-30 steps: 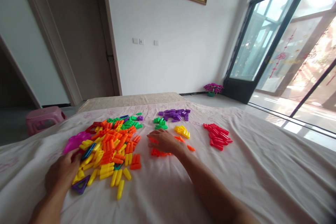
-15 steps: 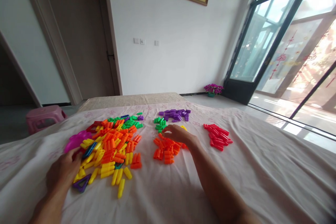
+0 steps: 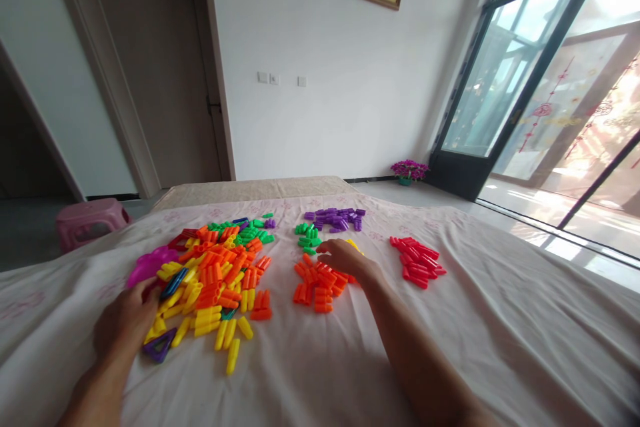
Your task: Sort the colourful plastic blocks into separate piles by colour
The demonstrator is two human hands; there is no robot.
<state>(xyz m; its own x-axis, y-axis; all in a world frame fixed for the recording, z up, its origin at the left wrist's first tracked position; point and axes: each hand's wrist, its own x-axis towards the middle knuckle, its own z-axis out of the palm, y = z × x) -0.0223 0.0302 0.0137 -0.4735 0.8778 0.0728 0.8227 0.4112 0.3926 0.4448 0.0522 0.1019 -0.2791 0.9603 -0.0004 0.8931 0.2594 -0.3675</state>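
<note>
A mixed heap of plastic building pieces, mostly orange [image 3: 215, 273] and yellow [image 3: 207, 321], lies on the cloth at the left. My left hand [image 3: 125, 320] rests at its near-left edge, fingers loosely curved and apart beside a dark blue piece [image 3: 174, 283] and a magenta scalloped piece [image 3: 151, 264]. A purple triangular piece [image 3: 160, 345] lies just right of that wrist. My right hand [image 3: 343, 256] hovers over the far side of a smaller orange pile [image 3: 320, 283], fingers loosely bent, a gap at the thumb, nothing visible between them. Yellow pieces [image 3: 354, 245] are partly hidden behind it.
Beyond my right hand are a green group [image 3: 307, 236] and a purple group [image 3: 337, 219]. Red pieces [image 3: 416, 261] lie to the right. Creased pale cloth [image 3: 500, 320] covers the table. A pink stool [image 3: 93, 220] stands beyond its left side.
The whole view has shifted slightly, so things sit a little farther right. Both hands keep nearly the same places by the piles; the right fingers look slightly lower and more bent.
</note>
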